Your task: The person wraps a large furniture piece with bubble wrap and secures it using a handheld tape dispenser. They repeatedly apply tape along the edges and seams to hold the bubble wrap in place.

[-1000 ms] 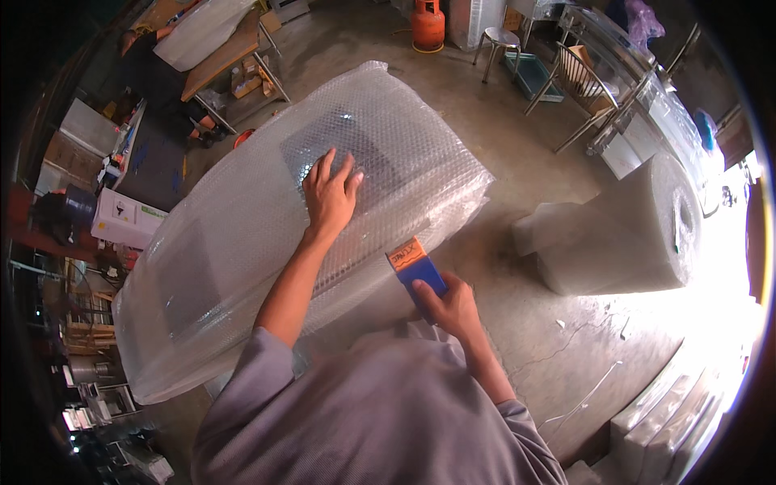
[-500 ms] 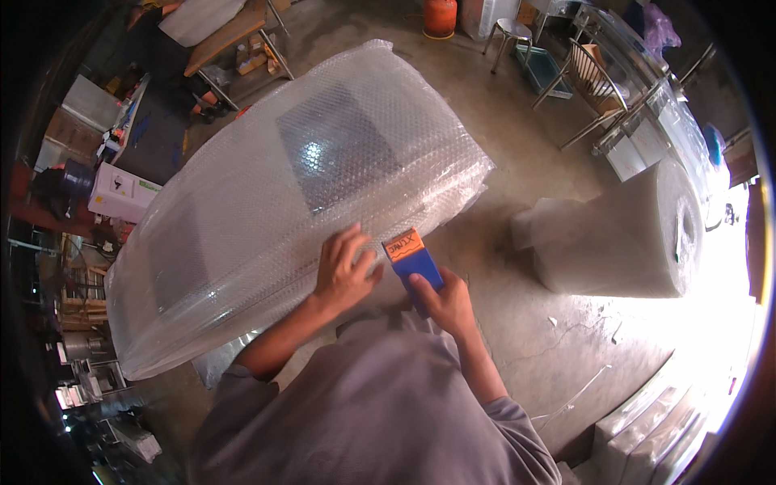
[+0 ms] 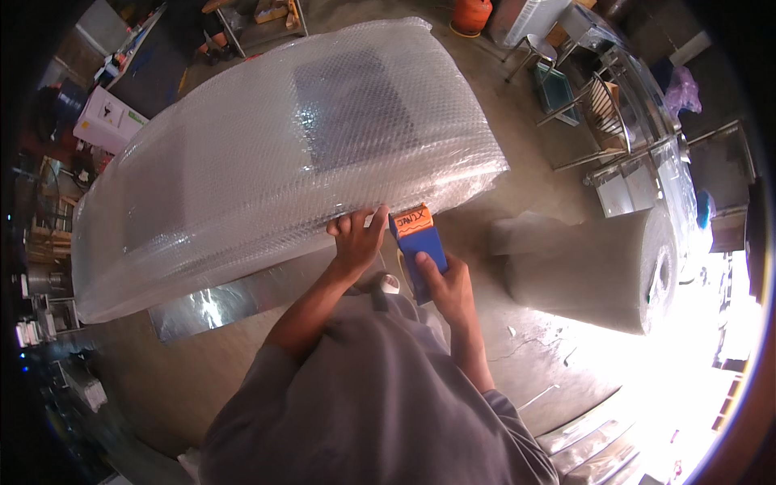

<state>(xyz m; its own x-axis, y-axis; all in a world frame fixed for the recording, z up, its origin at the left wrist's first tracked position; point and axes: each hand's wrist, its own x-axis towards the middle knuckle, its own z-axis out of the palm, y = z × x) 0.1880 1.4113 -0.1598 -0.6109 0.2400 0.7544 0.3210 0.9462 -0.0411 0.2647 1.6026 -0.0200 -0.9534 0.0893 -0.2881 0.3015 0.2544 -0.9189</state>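
Note:
A large flat item in bubble wrap (image 3: 242, 137) lies in front of me, with darker patches showing through the wrap. My left hand (image 3: 356, 238) rests against its near edge, fingers apart and touching the wrap. In my right hand (image 3: 450, 287) is a blue block-shaped hand tool with an orange end (image 3: 420, 257). My thumb lies on its top face, and the orange end is close to the wrapped edge, just right of my left fingers. Whether the tool touches the wrap I cannot tell.
On the right lies a big roll of bubble wrap (image 3: 578, 271). Beyond it are a metal-framed chair (image 3: 606, 117), a stool (image 3: 540, 50) and a green tray (image 3: 558, 95). An orange gas cylinder (image 3: 471, 16) stands far back. A shiny sheet (image 3: 214, 303) shows beneath the wrapped item.
My left hand has come down from the top of the wrap to its near edge. The blue tool has stayed in my right hand, close to the edge. The whole view has shifted.

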